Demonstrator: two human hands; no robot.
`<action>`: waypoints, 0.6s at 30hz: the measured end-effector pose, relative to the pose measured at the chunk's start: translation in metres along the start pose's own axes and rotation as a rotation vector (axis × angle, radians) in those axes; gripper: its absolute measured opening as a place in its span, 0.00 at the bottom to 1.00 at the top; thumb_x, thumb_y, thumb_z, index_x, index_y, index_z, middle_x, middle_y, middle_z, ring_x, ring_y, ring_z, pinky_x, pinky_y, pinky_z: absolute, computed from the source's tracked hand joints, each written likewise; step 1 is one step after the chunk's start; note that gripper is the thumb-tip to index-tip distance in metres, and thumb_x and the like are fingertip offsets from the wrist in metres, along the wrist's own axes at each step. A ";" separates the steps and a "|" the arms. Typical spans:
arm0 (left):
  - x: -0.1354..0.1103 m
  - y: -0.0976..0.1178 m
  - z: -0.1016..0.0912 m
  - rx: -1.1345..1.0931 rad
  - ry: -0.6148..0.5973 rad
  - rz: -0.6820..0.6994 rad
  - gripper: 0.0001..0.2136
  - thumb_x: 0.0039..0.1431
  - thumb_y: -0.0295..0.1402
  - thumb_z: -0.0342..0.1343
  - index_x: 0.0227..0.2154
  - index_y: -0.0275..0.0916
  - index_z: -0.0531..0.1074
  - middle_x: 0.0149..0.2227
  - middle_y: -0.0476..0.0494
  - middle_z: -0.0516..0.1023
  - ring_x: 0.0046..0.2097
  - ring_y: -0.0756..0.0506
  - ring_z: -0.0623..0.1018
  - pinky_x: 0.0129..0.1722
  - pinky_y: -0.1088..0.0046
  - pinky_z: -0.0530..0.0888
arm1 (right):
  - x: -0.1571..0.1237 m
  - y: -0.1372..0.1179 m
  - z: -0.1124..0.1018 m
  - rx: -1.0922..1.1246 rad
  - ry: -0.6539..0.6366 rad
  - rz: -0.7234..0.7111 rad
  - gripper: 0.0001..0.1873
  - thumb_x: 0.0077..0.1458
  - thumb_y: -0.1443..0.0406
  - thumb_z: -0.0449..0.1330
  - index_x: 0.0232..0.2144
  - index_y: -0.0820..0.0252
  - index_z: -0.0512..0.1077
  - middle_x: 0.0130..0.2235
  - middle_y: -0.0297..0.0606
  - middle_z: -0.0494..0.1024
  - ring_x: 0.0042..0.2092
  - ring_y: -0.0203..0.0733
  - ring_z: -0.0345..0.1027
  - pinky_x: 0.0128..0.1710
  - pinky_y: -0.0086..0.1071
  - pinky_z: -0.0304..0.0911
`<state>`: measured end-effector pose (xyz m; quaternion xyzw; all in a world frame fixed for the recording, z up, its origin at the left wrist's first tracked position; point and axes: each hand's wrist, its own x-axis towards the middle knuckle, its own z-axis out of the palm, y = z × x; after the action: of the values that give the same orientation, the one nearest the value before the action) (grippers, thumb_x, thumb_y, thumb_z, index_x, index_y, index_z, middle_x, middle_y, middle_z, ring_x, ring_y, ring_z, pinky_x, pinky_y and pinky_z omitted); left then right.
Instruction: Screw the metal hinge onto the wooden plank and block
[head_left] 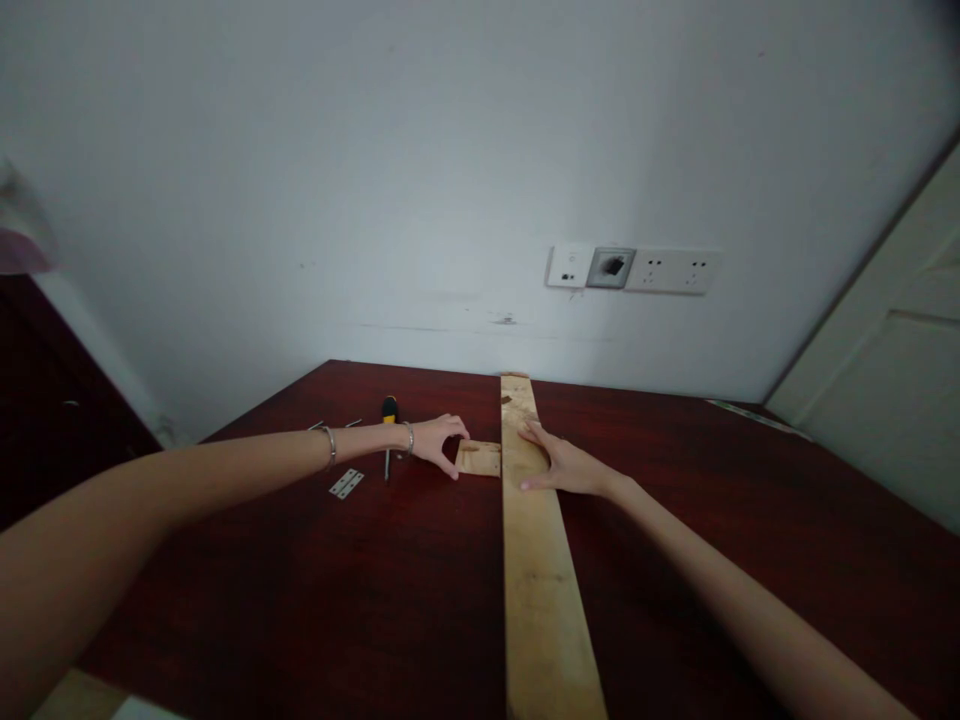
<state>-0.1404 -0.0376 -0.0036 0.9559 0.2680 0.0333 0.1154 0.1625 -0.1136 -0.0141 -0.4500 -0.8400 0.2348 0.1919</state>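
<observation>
A long pale wooden board [544, 590] lies on the dark red tabletop, running from the front edge toward the wall. At its left side sits a short wooden block [480, 459], its right end against the board or very close to it. My left hand [441, 440] reaches around the block's left end, fingertips at the far corner and thumb at the near one. Spread over the board, my right hand [559, 462] rests with thumb and fingers apart on its upper face. Left of the block are a screwdriver [389, 410] with a black and yellow handle and a metal hinge [346, 484].
Thin metal pieces [352, 423] lie behind my left forearm, too small to name. A white wall [420, 200] with sockets [673, 271] borders the table's far edge. A pale door [892, 330] stands at the right. Another piece of wood [79, 697] shows at the lower left.
</observation>
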 end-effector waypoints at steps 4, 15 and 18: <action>-0.001 0.003 -0.009 -0.007 -0.011 -0.051 0.38 0.38 0.51 0.67 0.50 0.33 0.65 0.45 0.38 0.70 0.46 0.41 0.69 0.46 0.69 0.67 | 0.001 0.000 -0.003 -0.028 -0.020 0.007 0.64 0.39 0.43 0.65 0.67 0.63 0.38 0.64 0.52 0.57 0.64 0.56 0.52 0.62 0.49 0.49; -0.079 -0.009 -0.081 0.143 0.002 -0.067 0.15 0.49 0.39 0.63 0.39 0.37 0.74 0.41 0.42 0.75 0.45 0.43 0.69 0.48 0.69 0.65 | 0.031 -0.065 -0.017 -0.076 0.017 -0.132 0.53 0.47 0.46 0.61 0.66 0.63 0.45 0.60 0.51 0.64 0.62 0.56 0.57 0.61 0.50 0.51; -0.120 -0.003 -0.079 0.124 -0.122 -0.064 0.16 0.46 0.36 0.65 0.39 0.39 0.75 0.42 0.42 0.75 0.46 0.42 0.69 0.48 0.68 0.65 | 0.039 -0.086 -0.006 -0.109 -0.018 -0.209 0.50 0.49 0.46 0.59 0.66 0.62 0.46 0.59 0.50 0.67 0.60 0.56 0.60 0.59 0.50 0.55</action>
<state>-0.2541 -0.0811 0.0725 0.9525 0.2923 -0.0454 0.0732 0.0882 -0.1204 0.0440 -0.3678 -0.8955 0.1713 0.1831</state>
